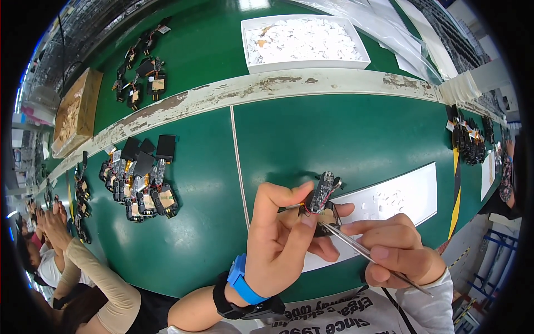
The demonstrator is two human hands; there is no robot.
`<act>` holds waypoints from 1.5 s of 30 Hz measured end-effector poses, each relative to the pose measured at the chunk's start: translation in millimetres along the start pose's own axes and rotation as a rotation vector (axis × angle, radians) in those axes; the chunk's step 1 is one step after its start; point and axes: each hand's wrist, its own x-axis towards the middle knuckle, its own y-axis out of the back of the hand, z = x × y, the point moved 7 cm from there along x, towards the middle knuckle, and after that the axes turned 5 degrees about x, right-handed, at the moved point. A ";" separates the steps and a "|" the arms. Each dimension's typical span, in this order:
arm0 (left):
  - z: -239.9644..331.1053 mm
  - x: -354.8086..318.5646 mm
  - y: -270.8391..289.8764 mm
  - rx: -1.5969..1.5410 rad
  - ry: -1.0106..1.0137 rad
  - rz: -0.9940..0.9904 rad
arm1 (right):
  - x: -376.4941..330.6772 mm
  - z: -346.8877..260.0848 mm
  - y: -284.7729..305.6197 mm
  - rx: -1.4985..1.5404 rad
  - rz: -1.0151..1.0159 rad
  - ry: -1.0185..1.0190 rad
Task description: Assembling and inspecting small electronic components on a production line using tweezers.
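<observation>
Near edge of the green worktop (311,133): left hand (275,245), blue wrist strap on, fingers curled tight around a small circuit board assembly (321,196), held upright above the white sheet (389,200). Right hand (397,253) pinches metal tweezers (356,247), tips touching the assembly's base. Further left, a cluster of black units (139,183). Beyond the worn white strip (278,86), a white tray of scraps (303,42) by the far edge

The left hand (278,245) hides the lower end of the circuit board (321,193), the tweezers' (361,251) rear passes inside the right hand (397,250), and the parts (473,139) at the table's right edge are too small to tell.
</observation>
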 end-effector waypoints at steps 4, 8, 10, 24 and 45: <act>-4.4 0.5 -4.5 -0.059 0.086 -0.023 | 4.9 5.3 0.2 -0.170 -0.153 -0.142; -3.5 -2.6 -8.0 -0.167 0.088 -0.050 | -0.9 10.4 6.5 -0.175 -0.099 -0.176; -5.6 -1.8 -8.0 -0.162 0.088 -0.049 | -0.2 11.0 5.9 -0.169 -0.105 -0.182; -5.8 -3.1 -6.3 -0.136 0.085 -0.031 | 5.4 5.3 0.5 -0.231 -0.116 -0.083; -7.1 -2.7 -6.5 -0.088 0.071 -0.040 | 7.3 2.5 -4.9 -0.274 -0.167 -0.058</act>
